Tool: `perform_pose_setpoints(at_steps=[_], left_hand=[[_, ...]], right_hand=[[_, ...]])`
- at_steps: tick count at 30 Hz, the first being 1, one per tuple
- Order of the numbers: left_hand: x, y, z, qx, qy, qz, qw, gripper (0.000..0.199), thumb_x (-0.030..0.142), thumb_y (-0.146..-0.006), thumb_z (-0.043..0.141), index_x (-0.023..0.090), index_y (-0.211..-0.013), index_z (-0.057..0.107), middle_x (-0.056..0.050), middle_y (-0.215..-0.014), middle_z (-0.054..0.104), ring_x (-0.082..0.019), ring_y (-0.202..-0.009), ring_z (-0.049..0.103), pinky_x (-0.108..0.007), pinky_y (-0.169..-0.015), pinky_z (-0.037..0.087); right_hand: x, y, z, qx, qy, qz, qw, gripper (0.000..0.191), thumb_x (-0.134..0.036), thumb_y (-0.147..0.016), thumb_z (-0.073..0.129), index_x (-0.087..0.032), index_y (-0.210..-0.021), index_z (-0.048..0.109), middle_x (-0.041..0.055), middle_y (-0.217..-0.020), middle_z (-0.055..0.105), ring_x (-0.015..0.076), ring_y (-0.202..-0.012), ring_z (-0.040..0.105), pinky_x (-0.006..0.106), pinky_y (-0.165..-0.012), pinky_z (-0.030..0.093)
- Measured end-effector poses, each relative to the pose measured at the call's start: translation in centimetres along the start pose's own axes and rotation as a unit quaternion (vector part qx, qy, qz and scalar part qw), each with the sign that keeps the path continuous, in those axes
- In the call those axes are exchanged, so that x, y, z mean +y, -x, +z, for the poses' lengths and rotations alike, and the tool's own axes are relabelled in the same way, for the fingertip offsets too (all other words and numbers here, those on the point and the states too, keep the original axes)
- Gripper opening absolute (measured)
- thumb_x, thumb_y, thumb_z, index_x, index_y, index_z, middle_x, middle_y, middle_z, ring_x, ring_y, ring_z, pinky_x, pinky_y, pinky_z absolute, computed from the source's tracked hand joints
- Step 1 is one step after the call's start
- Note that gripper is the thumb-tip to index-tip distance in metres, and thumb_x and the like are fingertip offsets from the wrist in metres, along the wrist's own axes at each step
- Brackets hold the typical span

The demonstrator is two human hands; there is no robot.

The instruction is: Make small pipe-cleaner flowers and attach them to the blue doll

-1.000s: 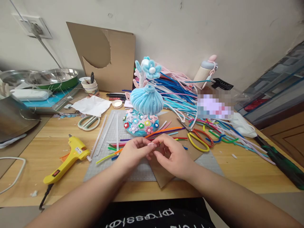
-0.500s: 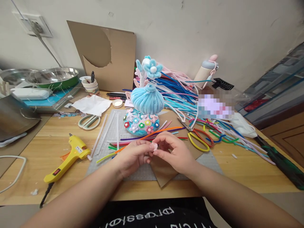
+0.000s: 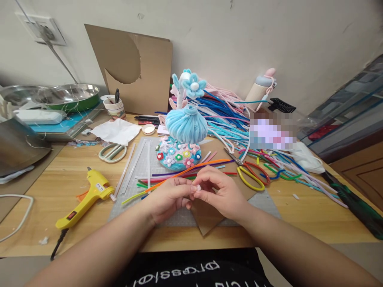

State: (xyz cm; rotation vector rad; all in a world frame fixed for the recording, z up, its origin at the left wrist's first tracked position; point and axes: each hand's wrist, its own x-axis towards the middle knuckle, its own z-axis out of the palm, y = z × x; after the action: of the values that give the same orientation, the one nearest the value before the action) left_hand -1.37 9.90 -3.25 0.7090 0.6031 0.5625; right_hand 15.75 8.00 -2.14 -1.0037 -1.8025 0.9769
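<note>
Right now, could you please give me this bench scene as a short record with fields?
left hand: left hand pinching a small pink piece
right hand: right hand pinching the same piece
piece detail: shape unclear, partly hidden by fingers
centre: blue shade above a flowered base
left side: yellow glue gun, lying down
right side: scissors, yellow and red handles
behind: pipe cleaners heaped; cardboard upright near wall

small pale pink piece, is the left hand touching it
Touching: the head view shows the left hand with its thumb tip against the near-left side of the small pale pink piece, no gap visible between them.
</note>
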Motion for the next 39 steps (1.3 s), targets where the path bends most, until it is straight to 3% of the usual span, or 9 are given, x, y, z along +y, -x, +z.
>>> perform_pose_setpoints(at_steps=[7,12,17,22,26,30,34,39], left_hand=[[0.2,0.1,0.4,0.028,0.046,0.038,0.998,0.011,0.017,-0.070,0.071,0.012,-0.074,0.063,0.002,-0.062,0.053,-0.005,-0.054,0.046,-0.017,-0.052,0.036],[0.5,0.1,0.5,0.048,0.076,0.043,0.995,0.009,0.015,-0.070,0.069,0.013,-0.074,0.060,0.000,-0.066,0.058,-0.008,-0.058,0.053,-0.019,-0.055,0.043],[0.5,0.2,0.5,0.042,0.085,0.026,0.995,0.008,0.013,-0.072,0.066,0.012,-0.077,0.060,-0.001,-0.068,0.058,-0.008,-0.061,0.054,-0.019,-0.055,0.045],[0.5,0.2,0.5,0.027,0.079,0.017,0.996,0.009,0.017,-0.074,0.068,0.012,-0.078,0.062,0.000,-0.068,0.056,-0.007,-0.061,0.053,-0.017,-0.053,0.043],[0.6,0.3,0.7,0.016,0.067,0.022,0.997,0.010,0.018,-0.072,0.070,0.011,-0.075,0.064,-0.001,-0.067,0.057,-0.006,-0.058,0.051,-0.016,-0.051,0.042],[0.5,0.3,0.7,0.020,0.056,0.032,0.998,0.010,0.016,-0.070,0.072,0.010,-0.075,0.065,-0.001,-0.069,0.059,-0.005,-0.057,0.052,-0.016,-0.052,0.043],[0.3,0.2,0.6,0.028,0.036,0.038,0.998,0.012,0.016,-0.070,0.073,0.010,-0.079,0.066,0.000,-0.068,0.060,-0.005,-0.056,0.054,-0.017,-0.053,0.044],[0.1,0.1,0.5,0.025,0.004,0.057,0.998,0.013,0.018,-0.070,0.073,0.011,-0.077,0.065,0.001,-0.066,0.060,-0.006,-0.056,0.054,-0.018,-0.053,0.044]], right_hand=[[0.3,-0.1,0.0,0.010,-0.046,0.031,0.998,0.013,-0.029,-0.082,0.062,-0.021,-0.092,0.061,0.0039,-0.092,0.058,0.0150,-0.080,0.057,0.027,-0.066,0.049],[0.5,-0.1,0.2,0.020,-0.125,0.057,0.990,0.017,-0.034,-0.083,0.059,-0.021,-0.094,0.057,0.0033,-0.087,0.060,0.0152,-0.079,0.060,0.029,-0.070,0.051],[0.6,-0.1,0.2,0.000,-0.108,0.075,0.991,0.015,-0.029,-0.084,0.058,-0.020,-0.096,0.058,0.0029,-0.086,0.061,0.0147,-0.076,0.060,0.028,-0.069,0.050],[0.6,-0.2,0.2,0.017,-0.108,0.084,0.990,0.015,-0.032,-0.082,0.062,-0.019,-0.089,0.060,0.0023,-0.085,0.061,0.0142,-0.074,0.060,0.029,-0.070,0.050],[0.6,-0.3,0.2,-0.007,-0.210,0.110,0.972,0.023,-0.039,-0.078,0.066,-0.020,-0.088,0.059,0.0009,-0.078,0.061,0.0118,-0.065,0.057,0.025,-0.059,0.048],[0.8,-0.2,0.1,-0.027,-0.279,0.164,0.946,0.026,-0.038,-0.074,0.070,-0.019,-0.088,0.058,-0.0023,-0.070,0.057,0.0063,-0.050,0.045,0.018,-0.045,0.036],[1.0,-0.1,0.1,-0.043,-0.316,0.175,0.932,0.024,-0.033,-0.074,0.071,-0.018,-0.088,0.057,-0.0028,-0.071,0.057,0.0049,-0.051,0.044,0.017,-0.044,0.033],[0.7,-0.2,0.1,-0.056,-0.334,0.158,0.928,0.018,-0.027,-0.076,0.069,-0.018,-0.087,0.057,-0.0024,-0.074,0.060,0.0061,-0.056,0.051,0.018,-0.051,0.040]])
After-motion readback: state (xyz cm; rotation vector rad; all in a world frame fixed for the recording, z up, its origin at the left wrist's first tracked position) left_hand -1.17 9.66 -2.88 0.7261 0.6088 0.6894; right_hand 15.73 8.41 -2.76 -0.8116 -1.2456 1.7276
